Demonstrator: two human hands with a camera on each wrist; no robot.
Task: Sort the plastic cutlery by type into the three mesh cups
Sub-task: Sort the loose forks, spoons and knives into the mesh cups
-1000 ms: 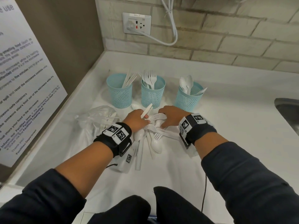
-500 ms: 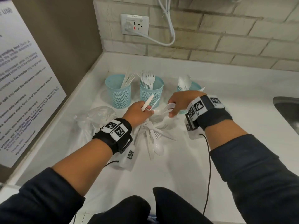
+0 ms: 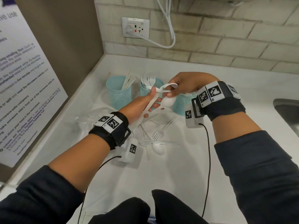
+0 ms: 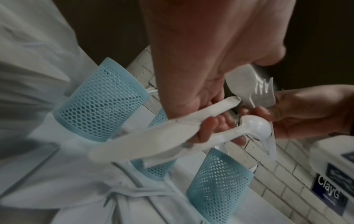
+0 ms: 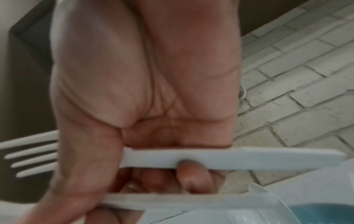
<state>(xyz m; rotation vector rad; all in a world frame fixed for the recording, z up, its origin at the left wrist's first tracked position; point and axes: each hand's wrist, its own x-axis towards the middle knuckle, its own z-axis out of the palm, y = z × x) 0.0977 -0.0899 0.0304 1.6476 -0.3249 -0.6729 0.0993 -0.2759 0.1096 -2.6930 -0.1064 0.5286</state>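
Note:
Three blue mesh cups stand in a row on the white counter: the left cup [image 3: 119, 94] with knives, the middle cup [image 3: 146, 91] with forks, the right cup [image 3: 181, 105] half hidden behind my right hand. Raised in front of the middle cup, my left hand [image 3: 152, 101] grips a white knife [image 4: 153, 128] and a spoon [image 4: 254, 125]. My right hand [image 3: 171, 92] meets it from the right and pinches a fork [image 4: 266, 94] together with other white pieces. Loose cutlery [image 3: 158, 138] lies on the counter below the hands.
A crumpled clear plastic bag [image 3: 100, 115] lies left of the pile. A brown side wall with a poster [image 3: 24, 78] closes the left. Behind the cups is a tiled wall with a socket [image 3: 135, 27] and a cable. A sink [image 3: 288, 110] starts at the right edge.
Both hands have risen from the pile on the counter with cutlery in them. They now meet in the air in front of the cups.

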